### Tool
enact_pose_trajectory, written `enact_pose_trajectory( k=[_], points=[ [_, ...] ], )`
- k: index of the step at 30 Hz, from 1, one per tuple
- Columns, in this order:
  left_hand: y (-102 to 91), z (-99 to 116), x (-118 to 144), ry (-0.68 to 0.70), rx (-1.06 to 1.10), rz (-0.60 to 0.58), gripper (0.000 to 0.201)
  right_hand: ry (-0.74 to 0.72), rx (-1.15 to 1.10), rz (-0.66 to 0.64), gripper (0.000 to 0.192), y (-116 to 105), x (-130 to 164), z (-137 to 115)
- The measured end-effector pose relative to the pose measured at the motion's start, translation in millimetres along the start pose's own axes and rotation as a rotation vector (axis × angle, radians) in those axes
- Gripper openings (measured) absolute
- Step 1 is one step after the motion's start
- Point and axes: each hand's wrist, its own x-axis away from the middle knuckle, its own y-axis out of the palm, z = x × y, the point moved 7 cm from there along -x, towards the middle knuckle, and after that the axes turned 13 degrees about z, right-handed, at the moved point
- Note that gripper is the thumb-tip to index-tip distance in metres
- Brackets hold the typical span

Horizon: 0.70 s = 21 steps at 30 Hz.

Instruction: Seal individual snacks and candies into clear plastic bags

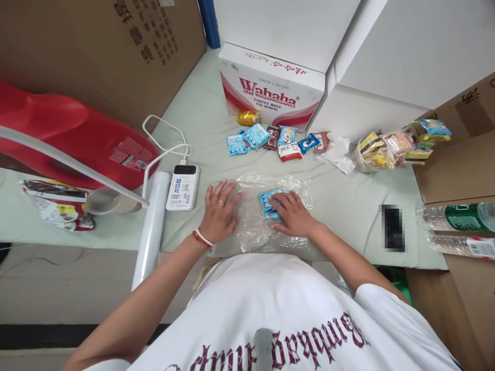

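Plastic film, a clear crinkled sheet (270,216), lies spread flat on the pale green worktop (348,206), straight in front of the person, and it serves as the landmark for everything else. Left hand (218,212) rests palm down with fingers spread on the sheet's left edge, gripping nothing; judging by the pose, it pins the film so it stays smooth. Right hand (293,213) lies flat, fingers extended, on a small light-blue snack packet with white lettering (267,203), pressing it against the middle of the sheet rather than clasping it. The packet is rectangular; its long axis runs roughly away from the person, tilted slightly leftward at the far end, and its printed face is turned up.

Beyond the sheet's far edge sits a scatter of small wrapped snacks in blue, brown, red and yellow (270,139), and behind them a white and red Wahaha carton (270,87). Left of the sheet stands a white power bank with a white cable (183,186), and just beside that a white roll of film (152,226) lying lengthwise toward the person. Right of the sheet, well apart, are a bag of yellow-wrapped snacks (382,149) and two clear water bottles lying on their sides (456,226).
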Motion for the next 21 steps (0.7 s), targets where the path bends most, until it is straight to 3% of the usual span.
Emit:
enact_pose_trajectory(
  k=[2, 4, 6, 9, 12, 16, 21],
  points=[
    [-3.1, 24.5, 15.0, 0.172, 0.078, -0.011, 0.068, 0.014, -0.077, 0.044, 0.069, -14.9, 11.7, -1.2],
    [3.0, 47.4, 34.1, 0.377, 0.21, -0.123, 0.058, 0.023, -0.168, 0.057, 0.056, -27.7, 30.8, -2.5],
    [11.2, 53.4, 48.8, 0.452, 0.298, -0.211, 0.05, 0.018, -0.256, 0.011, 0.048, -32.4, 56.4, -3.9],
    [21.4, 40.1, 54.7, 0.393, 0.358, -0.231, 0.039, 0.017, -0.319, -0.036, 0.034, -29.6, 92.7, -3.2],
    [23.5, 27.7, 46.9, 0.33, 0.463, -0.232, 0.018, 0.052, -0.344, 0.036, 0.012, -27.9, 106.1, 3.0],
    [16.0, 14.2, 15.3, 0.116, 0.554, -0.248, 0.028, 0.141, -0.401, 0.072, 0.019, -33.0, 87.6, 21.9],
    [11.6, -3.2, -34.9, -0.081, 0.353, -0.139, 0.037, 0.309, -0.322, 0.138, 0.021, -48.2, 40.3, 69.0]
  ],
)
